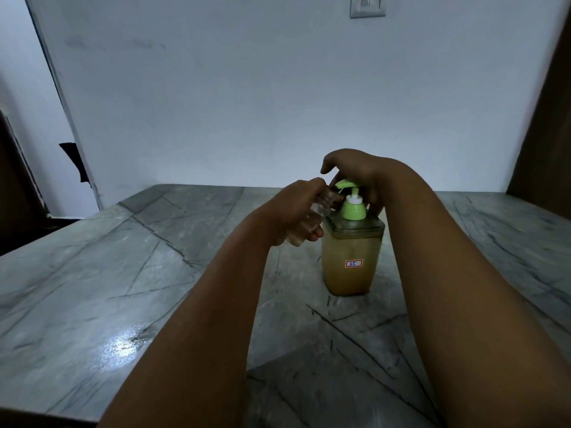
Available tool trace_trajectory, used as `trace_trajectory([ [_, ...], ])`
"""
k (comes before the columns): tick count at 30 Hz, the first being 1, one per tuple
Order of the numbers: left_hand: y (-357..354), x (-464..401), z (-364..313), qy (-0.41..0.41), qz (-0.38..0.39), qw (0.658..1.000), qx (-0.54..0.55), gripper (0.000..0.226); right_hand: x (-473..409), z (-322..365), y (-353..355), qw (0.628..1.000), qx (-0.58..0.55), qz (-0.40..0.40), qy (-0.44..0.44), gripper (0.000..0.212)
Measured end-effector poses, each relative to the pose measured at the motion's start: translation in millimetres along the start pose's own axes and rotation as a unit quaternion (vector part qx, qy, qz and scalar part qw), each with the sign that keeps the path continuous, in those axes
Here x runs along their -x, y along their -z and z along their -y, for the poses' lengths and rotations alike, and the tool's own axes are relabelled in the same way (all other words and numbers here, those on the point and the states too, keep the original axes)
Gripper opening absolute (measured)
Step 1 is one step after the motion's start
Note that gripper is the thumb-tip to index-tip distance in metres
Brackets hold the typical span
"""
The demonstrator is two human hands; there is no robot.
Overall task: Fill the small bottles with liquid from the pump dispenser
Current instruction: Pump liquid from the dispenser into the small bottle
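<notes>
A square pump dispenser [350, 261] with amber liquid, a green pump top and a small "35" label stands mid-table. My left hand [290, 211] grips a small clear bottle [321, 206], tilted with its mouth up against the green nozzle. My right hand [355, 171] rests over the pump head, fingers curled down on and behind it. Most of the bottle's body is hidden by my left fingers.
The dispenser stands on a grey marble table [123, 273] that meets a white wall at the back. A light switch plate [367, 6] is high on the wall. Dark wooden furniture [543, 134] stands at the right edge.
</notes>
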State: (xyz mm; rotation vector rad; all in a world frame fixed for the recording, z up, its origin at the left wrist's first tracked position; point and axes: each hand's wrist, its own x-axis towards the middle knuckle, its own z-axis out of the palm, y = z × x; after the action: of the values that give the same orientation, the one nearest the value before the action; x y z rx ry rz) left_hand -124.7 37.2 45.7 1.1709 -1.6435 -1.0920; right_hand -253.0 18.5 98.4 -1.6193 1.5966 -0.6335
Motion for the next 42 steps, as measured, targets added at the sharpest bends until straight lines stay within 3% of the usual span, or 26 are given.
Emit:
trace_trajectory([
  [11,0,-2,2,-0.005,0.001,1.0,0.0,0.03,-1,2,-11,0.979,0.185,-0.024,0.079,0.02],
  [14,0,-3,2,-0.008,0.001,1.0,0.001,0.03,-3,0,-10,0.984,0.165,-0.022,0.068,0.018],
  [19,0,-4,3,-0.009,0.004,1.0,-0.002,0.029,2,-3,0,1.0,0.03,0.0,0.002,0.023],
  [31,-2,-2,1,-0.014,-0.008,1.0,-0.002,0.03,13,3,-10,0.983,0.171,-0.02,0.067,0.023],
  [37,-2,-2,2,-0.013,-0.008,1.0,-0.007,0.031,10,2,-8,0.996,0.083,-0.02,0.038,0.015],
  [42,-3,1,0,-0.002,-0.012,1.0,-0.002,0.03,7,3,4,0.999,0.001,-0.032,0.022,0.041],
])
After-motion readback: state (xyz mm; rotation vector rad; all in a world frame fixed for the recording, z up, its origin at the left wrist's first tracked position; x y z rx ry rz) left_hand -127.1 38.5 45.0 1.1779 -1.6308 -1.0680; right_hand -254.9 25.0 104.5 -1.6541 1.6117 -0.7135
